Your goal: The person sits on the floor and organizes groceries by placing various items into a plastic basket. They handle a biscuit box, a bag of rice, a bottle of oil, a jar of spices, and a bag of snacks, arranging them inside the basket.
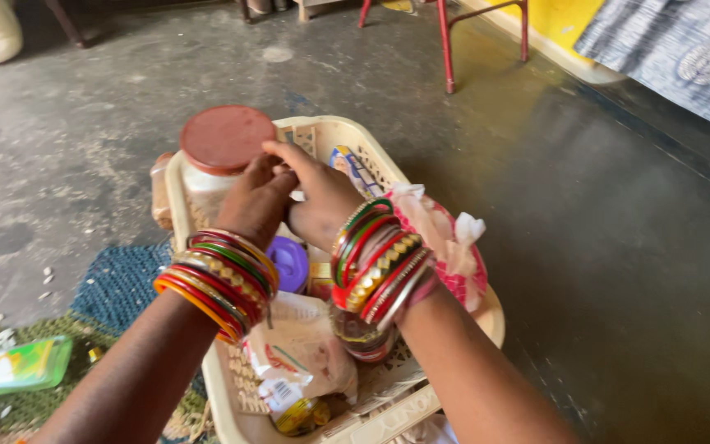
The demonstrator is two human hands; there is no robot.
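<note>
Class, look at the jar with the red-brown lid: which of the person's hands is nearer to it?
The left hand: it lies right beside the jar, just below the lid. The right hand sits farther off, beyond the left.

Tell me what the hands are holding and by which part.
Cannot be told: left hand and right hand meet beside the red-lidded jar, fingers hiding any small item.

Brown-lidded clear jar [222,152], seemingly upright, at cream basket's [486,316] far-left corner
</note>
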